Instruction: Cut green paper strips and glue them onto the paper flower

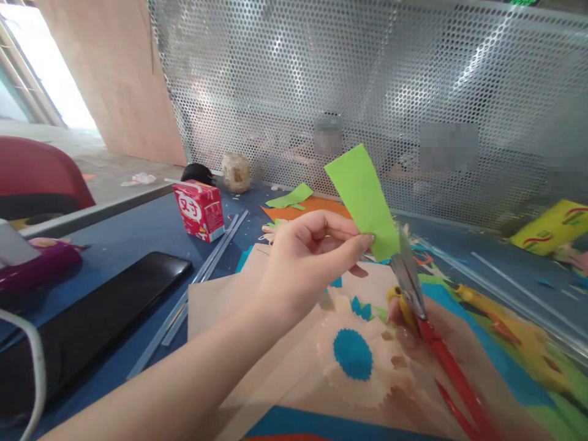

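Pinched between thumb and fingertips, the left hand [303, 257] holds a bright green rectangular paper strip [362, 199] upright above the table. Just beside it, the right hand [413, 334] grips red-handled metal scissors [416, 294], blades meeting the strip's lower edge. With fingertips so near the blades, a nick seems possible; the floppy strip could also buckle and cut crooked over the cream paper flower with its blue centre [353, 355].

Matt green paper strip [362, 199] — shiny metal scissors [408, 275], red plastic handles.
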Demonstrator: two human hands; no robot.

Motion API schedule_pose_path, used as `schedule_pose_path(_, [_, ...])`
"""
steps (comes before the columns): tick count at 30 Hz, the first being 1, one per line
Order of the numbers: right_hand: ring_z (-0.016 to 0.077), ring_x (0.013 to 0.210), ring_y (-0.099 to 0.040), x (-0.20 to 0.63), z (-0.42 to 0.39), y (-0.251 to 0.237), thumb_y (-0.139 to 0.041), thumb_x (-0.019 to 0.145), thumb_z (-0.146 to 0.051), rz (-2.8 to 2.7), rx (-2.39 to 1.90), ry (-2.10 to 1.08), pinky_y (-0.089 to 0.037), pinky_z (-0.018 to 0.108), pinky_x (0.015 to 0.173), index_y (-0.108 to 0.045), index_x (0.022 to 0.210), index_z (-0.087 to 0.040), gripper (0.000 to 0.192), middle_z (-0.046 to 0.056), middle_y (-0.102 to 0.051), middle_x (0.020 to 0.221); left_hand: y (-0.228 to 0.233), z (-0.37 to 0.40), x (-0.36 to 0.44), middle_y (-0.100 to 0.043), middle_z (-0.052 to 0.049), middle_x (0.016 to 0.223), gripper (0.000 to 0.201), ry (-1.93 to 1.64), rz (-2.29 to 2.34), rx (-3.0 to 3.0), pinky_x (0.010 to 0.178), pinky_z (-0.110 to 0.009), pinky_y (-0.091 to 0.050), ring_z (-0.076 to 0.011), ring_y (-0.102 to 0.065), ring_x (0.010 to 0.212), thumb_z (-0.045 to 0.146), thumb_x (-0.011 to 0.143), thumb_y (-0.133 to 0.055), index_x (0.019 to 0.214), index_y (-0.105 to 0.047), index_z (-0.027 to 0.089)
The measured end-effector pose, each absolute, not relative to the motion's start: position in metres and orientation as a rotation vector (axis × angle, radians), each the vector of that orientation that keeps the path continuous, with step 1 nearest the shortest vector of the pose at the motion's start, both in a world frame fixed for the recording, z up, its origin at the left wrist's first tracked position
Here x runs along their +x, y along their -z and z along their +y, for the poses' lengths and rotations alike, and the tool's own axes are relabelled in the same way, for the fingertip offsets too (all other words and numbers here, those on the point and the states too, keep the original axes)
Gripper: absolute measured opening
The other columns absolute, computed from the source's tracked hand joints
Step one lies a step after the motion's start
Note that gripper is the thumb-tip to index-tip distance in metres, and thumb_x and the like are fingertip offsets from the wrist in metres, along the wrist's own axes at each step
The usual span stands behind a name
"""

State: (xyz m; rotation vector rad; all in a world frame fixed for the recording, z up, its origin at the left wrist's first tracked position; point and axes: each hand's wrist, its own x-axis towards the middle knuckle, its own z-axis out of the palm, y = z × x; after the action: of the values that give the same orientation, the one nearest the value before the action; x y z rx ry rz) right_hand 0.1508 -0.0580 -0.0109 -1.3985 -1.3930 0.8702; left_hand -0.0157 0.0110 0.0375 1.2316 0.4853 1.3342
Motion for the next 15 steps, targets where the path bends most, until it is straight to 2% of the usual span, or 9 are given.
schedule_pose_path(4, [0.0112,0.05,-0.046,0.1492,-0.0582,0.0116,-0.068,0.07,-0.036,-1.389,-1.356,-0.861,-0.039,0.019,0.042,-0.054,0.069,-0.023,0.019,-0.003,-0.048,0.058,-0.037,0.0119,-0.0155,-0.064,0.004,0.061,0.012,-1.321,0.489,1.238,0.049,-0.019,-0.055,-0.0075,-0.06,0.049,0.015,0.069,-0.068,0.063,-0.058,0.014])
schedule_pose_path(10, [0.0114,0.055,-0.051,0.1465,-0.059,0.013,-0.065,0.073,-0.044,-1.322,-1.342,-0.882,-0.043,0.017,0.046,-0.056,0.075,-0.024,0.022,-0.002,-0.054,0.068,-0.036,0.0113,-0.0156,-0.064,0.002,0.064,0.01,-1.317,0.484,1.24,0.049,-0.02,-0.056,-0.0085,-0.061,0.051,0.014,0.069,-0.067,0.064,-0.058,0.014])
schedule_pose_path(15, [0.012,0.053,-0.048,0.1493,-0.0582,0.012,-0.07,0.068,-0.037,-1.354,-1.363,-0.913,-0.042,0.018,0.045,-0.054,0.071,-0.024,0.021,-0.004,-0.05,0.062,-0.0369,0.0128,-0.0154,-0.064,0.003,0.063,0.011,-1.323,0.476,1.233,0.049,-0.02,-0.057,-0.0083,-0.061,0.052,0.015,0.069,-0.068,0.064,-0.058,0.014])
